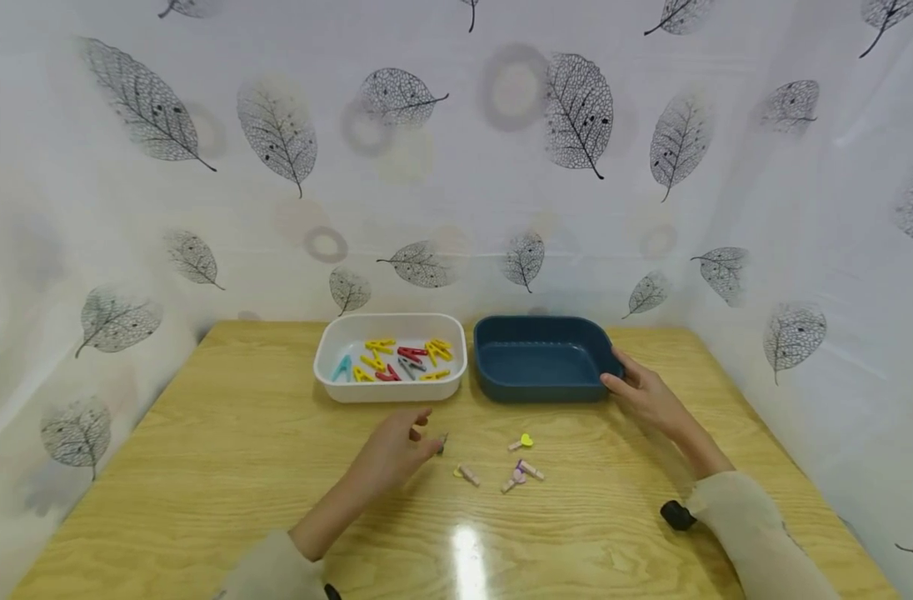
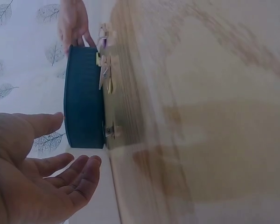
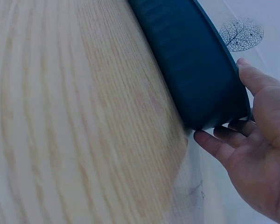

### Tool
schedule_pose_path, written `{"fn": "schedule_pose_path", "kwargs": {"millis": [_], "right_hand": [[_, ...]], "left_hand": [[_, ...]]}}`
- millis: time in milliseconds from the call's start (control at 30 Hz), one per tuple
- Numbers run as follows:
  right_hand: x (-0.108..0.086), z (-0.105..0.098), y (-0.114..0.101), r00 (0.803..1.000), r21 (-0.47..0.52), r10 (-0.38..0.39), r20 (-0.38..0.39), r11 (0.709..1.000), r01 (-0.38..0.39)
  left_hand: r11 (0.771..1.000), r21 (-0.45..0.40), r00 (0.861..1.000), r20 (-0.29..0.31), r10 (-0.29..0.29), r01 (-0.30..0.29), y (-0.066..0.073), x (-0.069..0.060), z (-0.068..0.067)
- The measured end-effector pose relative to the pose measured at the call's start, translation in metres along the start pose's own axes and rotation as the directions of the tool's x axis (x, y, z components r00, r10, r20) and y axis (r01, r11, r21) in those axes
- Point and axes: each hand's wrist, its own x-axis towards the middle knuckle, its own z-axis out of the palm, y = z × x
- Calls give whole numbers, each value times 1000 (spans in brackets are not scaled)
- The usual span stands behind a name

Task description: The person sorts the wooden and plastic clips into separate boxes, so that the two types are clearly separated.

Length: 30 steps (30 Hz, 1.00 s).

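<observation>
My left hand (image 1: 396, 446) hovers over the table with thumb and fingers apart. Just beyond its fingertips lies a small dark peg (image 1: 442, 443), partly hidden by the hand. To the right are several small wooden pegs: one with a yellow heart (image 1: 516, 444), one with a yellowish end (image 1: 467, 475), and two with purple ends (image 1: 530, 471). At the right end of the dark blue bin (image 1: 546, 393), my right hand (image 1: 644, 396) holds the corner. In the right wrist view, its thumb (image 3: 254, 79) is at the rim and its fingers touch the end wall.
Left of the blue bin stands a white bin (image 1: 389, 392) with several yellow, red, grey and light blue plastic pegs. The wooden table (image 1: 239, 467) meets a leaf-patterned curtain (image 1: 456, 200) at the back and both sides.
</observation>
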Motion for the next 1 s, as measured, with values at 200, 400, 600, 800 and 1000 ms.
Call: {"fn": "schedule_pose_path", "kwargs": {"millis": [200,400,600,800,1000], "right_hand": [[0,2,-1,1000,-16,14,-7,1000,-14],[-1,3,-4,1000,-11,19,-11,1000,-19],[1,2,-4,1000,-9,16,-7,1000,-16],[1,1,-1,1000,-18,15,3,1000,-15],[0,0,-1,1000,-16,16,-6,1000,-16]], "left_hand": [[999,42,1000,-10,27,-27,-2,1,8],[994,101,1000,-6,30,-30,-1,5,10],[987,157,999,29,17,-22,-3,10,14],[983,185,999,33,-19,13,-3,14,18],[980,199,997,61,-37,25,1,18,20]]}}
